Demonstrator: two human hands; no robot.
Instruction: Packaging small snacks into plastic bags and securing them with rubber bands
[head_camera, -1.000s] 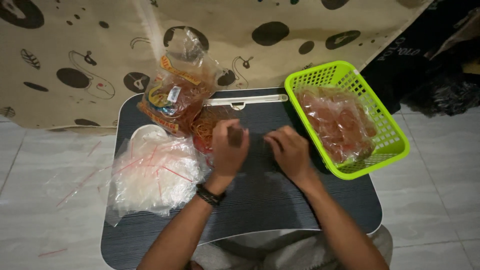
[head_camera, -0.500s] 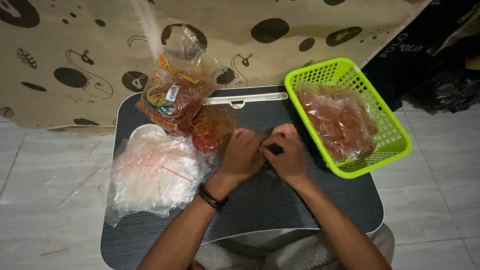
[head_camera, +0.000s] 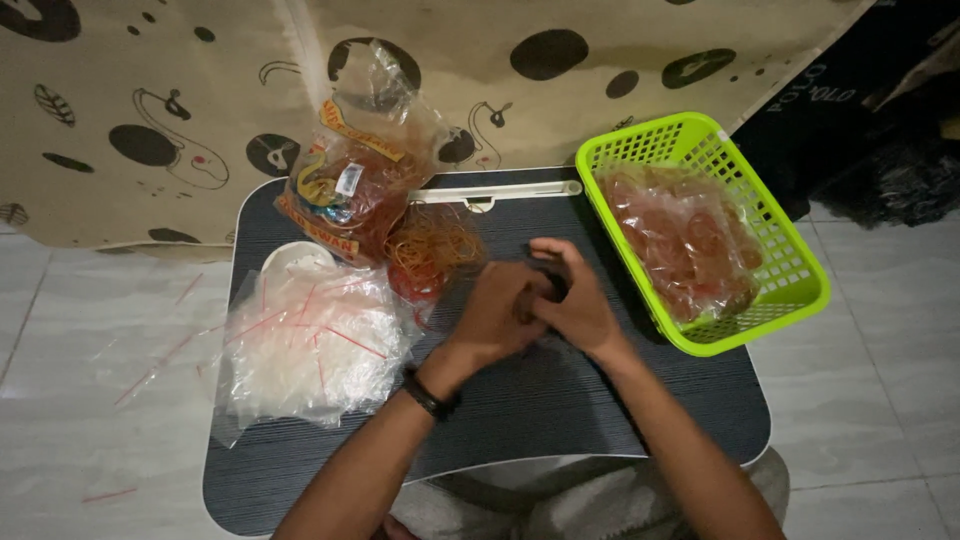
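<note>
Hands meet mid-tray: left hand (head_camera: 497, 312) and right hand (head_camera: 572, 305) press together, fingers curled around something small and dark I can't make out. Just left, loose rubber bands (head_camera: 432, 250) spill from their bag (head_camera: 350, 190). Clear plastic bags (head_camera: 310, 340) lie further left, green basket (head_camera: 790, 240) right.
</note>
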